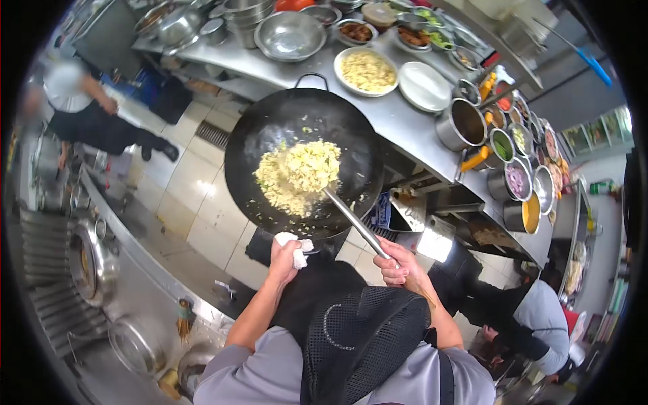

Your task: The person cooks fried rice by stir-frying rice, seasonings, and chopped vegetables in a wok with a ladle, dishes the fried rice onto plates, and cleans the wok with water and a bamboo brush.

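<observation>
A large black wok point(250, 142) holds a heap of yellow fried rice point(283, 185) with bits of green. My left hand point(287, 258) grips a white cloth point(299, 253) around the wok's near handle. In my right hand point(399, 262) is the metal handle of a ladle point(354, 221), whose head is within the rice and carries a mound of it. The wok's far loop handle point(311, 77) points toward the steel counter.
On the steel counter point(425, 140) are a plate of pale yellow food point(366, 70), white plates point(424, 87), a steel bowl point(290, 36) and several ingredient pots. One person point(88, 111) stands at left, another point(540, 324) at lower right. A steel work surface point(162, 270) runs along the left.
</observation>
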### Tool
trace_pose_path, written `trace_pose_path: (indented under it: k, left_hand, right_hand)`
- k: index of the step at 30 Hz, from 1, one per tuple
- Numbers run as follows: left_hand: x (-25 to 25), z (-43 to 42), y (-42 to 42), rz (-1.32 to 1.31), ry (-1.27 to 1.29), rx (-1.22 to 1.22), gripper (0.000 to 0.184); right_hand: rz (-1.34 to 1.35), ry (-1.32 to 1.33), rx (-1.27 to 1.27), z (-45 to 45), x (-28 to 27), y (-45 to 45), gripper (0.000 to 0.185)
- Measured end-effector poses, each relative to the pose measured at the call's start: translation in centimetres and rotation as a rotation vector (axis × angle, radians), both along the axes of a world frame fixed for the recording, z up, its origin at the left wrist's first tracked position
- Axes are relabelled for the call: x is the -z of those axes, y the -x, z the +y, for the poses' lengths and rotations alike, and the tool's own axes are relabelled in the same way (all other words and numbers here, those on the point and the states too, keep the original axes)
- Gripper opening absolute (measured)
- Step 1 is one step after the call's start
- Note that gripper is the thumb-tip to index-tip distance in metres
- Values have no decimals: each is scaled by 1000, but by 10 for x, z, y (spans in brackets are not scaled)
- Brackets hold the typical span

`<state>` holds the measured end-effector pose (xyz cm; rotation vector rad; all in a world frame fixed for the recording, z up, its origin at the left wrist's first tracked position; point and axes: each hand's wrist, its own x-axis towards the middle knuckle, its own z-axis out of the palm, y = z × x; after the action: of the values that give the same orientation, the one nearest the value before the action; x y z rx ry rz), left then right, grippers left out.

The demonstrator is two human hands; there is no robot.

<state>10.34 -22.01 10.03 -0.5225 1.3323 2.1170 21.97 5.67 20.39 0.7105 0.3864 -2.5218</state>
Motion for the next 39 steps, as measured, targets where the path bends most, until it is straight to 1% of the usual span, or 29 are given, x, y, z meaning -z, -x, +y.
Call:
trace_pose_path:
  k: [2, 4, 7, 8, 9, 10, 11, 12, 13, 14, 15, 16, 17, 18, 19, 20, 21, 22, 24, 25, 26, 28, 30, 32, 33, 34, 36, 38, 39]
  left_hand:
    - [-18, 15, 19, 59, -12, 9, 17]
    - [-25, 30, 39, 153, -75, -6, 17]
    - [-22, 46, 71, 192, -107, 71, 17]
    - [-20, 51, 81, 204, -122, 40, 17]
    - [-20, 55, 87, 216, -139, 6, 17]
    - [-28, 58, 91, 231, -149, 20, 17]
    - [-37, 58, 93, 201, -139, -8, 17]
    - [-41, 59, 93, 168, -128, -39, 17]
    - [-25, 49, 97, 161, -148, -11, 17]
    - [-27, 42, 95, 164, -156, -6, 17]
    - [-34, 35, 91, 150, -146, -5, 17]
    - [-41, 26, 86, 135, -132, -7, 17]
    - [-44, 16, 80, 133, -132, -11, 17]
    - [-47, 5, 75, 118, -104, -50, 18]
    - [-47, -5, 67, 99, -72, -86, 18]
    - [-43, -18, 58, 90, -72, -87, 18]
    - [-39, -32, 51, 85, -45, -109, 19]
    - [-37, -40, 47, 82, -18, -130, 19]
    - [-37, -53, 36, 57, 8, -171, 19]
    - [-38, -58, 33, 38, 35, -207, 19]
    - [-38, -62, 30, 30, 44, -207, 19]
    - [-40, -67, 32, 42, 45, -197, 16]
    - [-39, -70, 36, 37, 23, -203, 15]
    - [-33, -74, 41, 33, 0, -206, 14]
    - [-27, -76, 45, 18, -46, -184, 13]
    - [-24, -78, 46, 1, -89, -162, 11]
    - [-55, -68, 44, -61, -89, -166, 7]
    - [-67, -67, 51, -54, -75, -300, 6]
    - [-62, -63, 69, -64, -226, -243, 8]
  right_hand:
    - [96, 39, 61, 10, -14, 1, 47]
    - [183, 153, 163, 21, -15, 5, 42]
    - [226, 229, 332, 41, -28, 16, 41]
    - [248, 223, 348, 50, -34, 24, 41]
    - [321, 159, 288, 60, -40, 31, 21]
    - [389, 92, 228, 69, -51, 42, 47]
    - [185, 70, 354, 76, -64, 53, 53]
    - [377, 89, 296, 98, -40, 60, 46]
    - [304, -80, 384, 109, -38, 72, 36]
    - [226, -248, 469, 118, -38, 85, 34]
    - [228, -255, 469, 125, -32, 101, 34]
    - [190, -798, 452, 130, -22, 120, 33]
    - [139, -1335, 411, 135, -5, 136, 48]
    - [139, -1337, 404, 145, 26, 151, 48]
    - [-50, -1922, 229, 159, 66, 162, 54]
    - [-272, -2486, -4, 165, 88, 166, 61]
    - [-376, -2329, -175, 161, 78, 167, 68]
    - [-377, -2331, -178, 168, 88, 166, 68]
    - [-417, -2463, -319, 173, 99, 162, 71]
    - [-437, -2424, -362, 175, 98, 160, 73]
    - [-405, -2514, -315, 175, 98, 155, 71]
    - [-279, -2635, -204, 153, 76, 141, 65]
    - [-35, -2737, 99, 112, 78, 116, 59]
    - [78, -2527, -85, 37, 72, 91, 60]
    - [-22, -2022, -429, 6, 90, 90, 63]
    - [375, -2210, -407, -36, 104, 61, 65]
    - [713, -2236, -174, -80, 93, 41, 63]
    - [763, -2192, -91, -85, 72, 37, 60]
    - [796, -2129, -50, -93, 66, 27, 58]
